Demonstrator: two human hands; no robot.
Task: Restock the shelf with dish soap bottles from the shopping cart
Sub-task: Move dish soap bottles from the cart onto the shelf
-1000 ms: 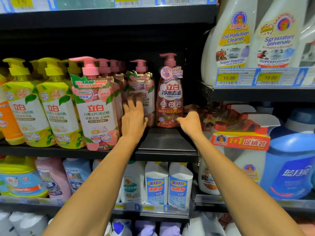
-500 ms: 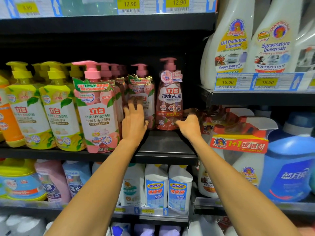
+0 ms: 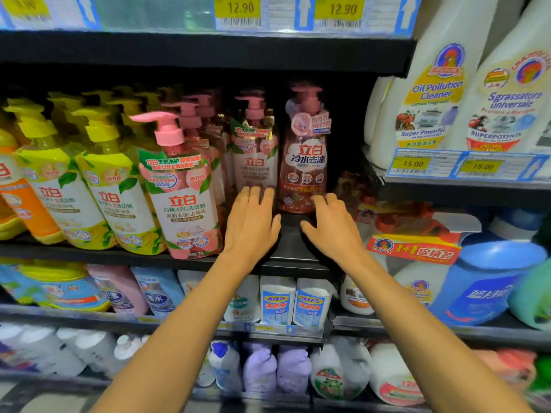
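Dish soap pump bottles stand on a black shelf (image 3: 298, 257). A dark red bottle (image 3: 304, 162) is at the back right, a pink-label bottle (image 3: 255, 156) left of it, and a large pink peach bottle (image 3: 182, 192) at the front. My left hand (image 3: 252, 225) is flat with straight fingers, its tips at the base of the pink-label bottle. With fingers spread, my right hand (image 3: 334, 226) has its tips by the foot of the dark red bottle. Neither hand holds anything. No cart is in view.
Yellow pump bottles (image 3: 113, 186) and an orange one (image 3: 21, 198) fill the shelf's left. White spray cleaners (image 3: 441, 84) stand on a higher shelf at right, a blue jug (image 3: 483, 281) below. White and blue bottles (image 3: 277, 299) line the lower shelf. Bare shelf lies under my hands.
Both hands have drawn back toward me from the bottles. My right hand moved left from beside the dark red bottle to in front of it. The view tilted upward.
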